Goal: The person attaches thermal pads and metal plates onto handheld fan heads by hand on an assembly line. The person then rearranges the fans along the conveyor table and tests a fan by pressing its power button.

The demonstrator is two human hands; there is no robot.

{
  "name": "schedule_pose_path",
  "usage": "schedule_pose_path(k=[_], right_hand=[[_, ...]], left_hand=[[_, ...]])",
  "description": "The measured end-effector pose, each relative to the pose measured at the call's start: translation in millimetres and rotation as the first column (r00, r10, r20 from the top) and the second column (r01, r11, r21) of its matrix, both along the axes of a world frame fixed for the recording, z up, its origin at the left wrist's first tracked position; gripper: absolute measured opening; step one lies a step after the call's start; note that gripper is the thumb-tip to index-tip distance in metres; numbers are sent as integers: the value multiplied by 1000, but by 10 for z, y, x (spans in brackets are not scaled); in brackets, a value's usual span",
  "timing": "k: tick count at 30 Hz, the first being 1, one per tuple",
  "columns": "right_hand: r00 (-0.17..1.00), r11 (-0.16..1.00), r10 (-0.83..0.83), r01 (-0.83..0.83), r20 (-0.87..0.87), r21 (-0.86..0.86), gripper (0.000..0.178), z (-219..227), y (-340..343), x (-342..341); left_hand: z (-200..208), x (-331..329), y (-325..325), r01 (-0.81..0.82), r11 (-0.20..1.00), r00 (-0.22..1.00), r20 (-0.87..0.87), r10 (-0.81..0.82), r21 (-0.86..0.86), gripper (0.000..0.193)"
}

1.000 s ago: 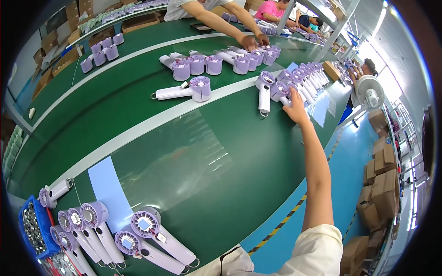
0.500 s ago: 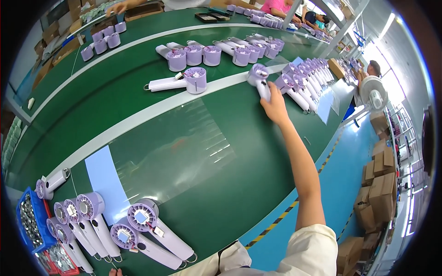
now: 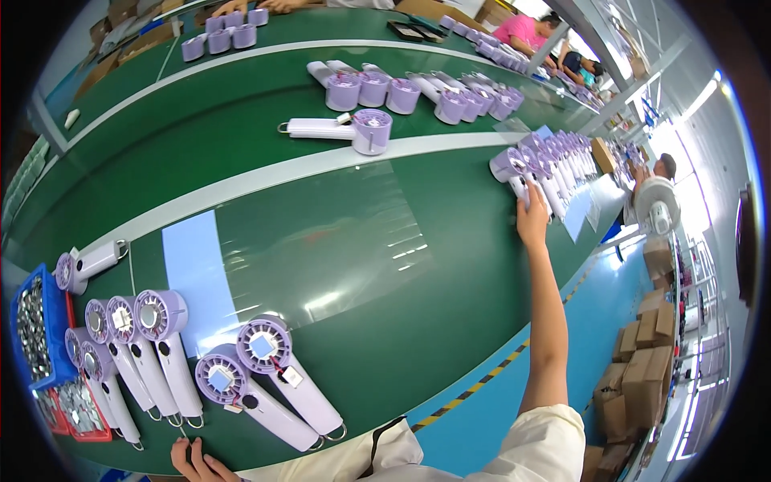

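Note:
At the right of the table, my right hand (image 3: 532, 215) is closed around the handle of a handheld fan (image 3: 506, 165), with a lilac round head and a pale handle. It lies at the near end of a row of similar fans (image 3: 554, 153). My left hand (image 3: 201, 461) rests at the table's near edge, fingers apart, nothing seen in it. Close to it lie two fans with blue square pads on their heads (image 3: 262, 346) (image 3: 221, 379). Left of these, several fans (image 3: 161, 313) lie side by side, some with round metal discs showing.
A blue bin (image 3: 60, 353) and a red tray (image 3: 95, 430) of metal parts stand at the left. Clear film (image 3: 321, 241) and a blue sheet (image 3: 193, 257) lie mid-table. Beyond a pale rail (image 3: 281, 178) are more fans (image 3: 373, 132). Co-workers sit farther off; cartons (image 3: 646, 377) line the floor.
My right hand has carried the fan rightward and down to the end of the row. More of my left hand shows at the lower edge. The whole view has shifted slightly.

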State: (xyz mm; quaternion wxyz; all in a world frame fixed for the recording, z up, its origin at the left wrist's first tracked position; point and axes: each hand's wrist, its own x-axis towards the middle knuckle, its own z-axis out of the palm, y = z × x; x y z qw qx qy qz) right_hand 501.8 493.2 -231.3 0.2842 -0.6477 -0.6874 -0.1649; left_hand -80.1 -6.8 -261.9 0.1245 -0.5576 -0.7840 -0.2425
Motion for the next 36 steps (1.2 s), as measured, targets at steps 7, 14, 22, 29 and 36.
schedule_pose_path(k=[7,14,22,29,36], right_hand=[[858,872,486,-490,-168,21,67,431,88,-2314],[943,861,320,-329,-89,-389,87,614,591,-3337],[796,728,559,-605,-232,-322,62,1022,83,-1894],[798,637,602,-472,11,-609,52,1062,-163,-869],[820,723,474,-570,-320,-391,38,744,-41,-903]], left_hand=[[63,61,30,-40,999,998,58,39,13,29],[17,85,111,-15,999,996,84,12,43,29],[85,49,95,-31,999,997,73,28,40,30],[8,6,48,-11,1000,998,58,10,17,31],[-32,31,65,-14,999,999,38,13,32,31]])
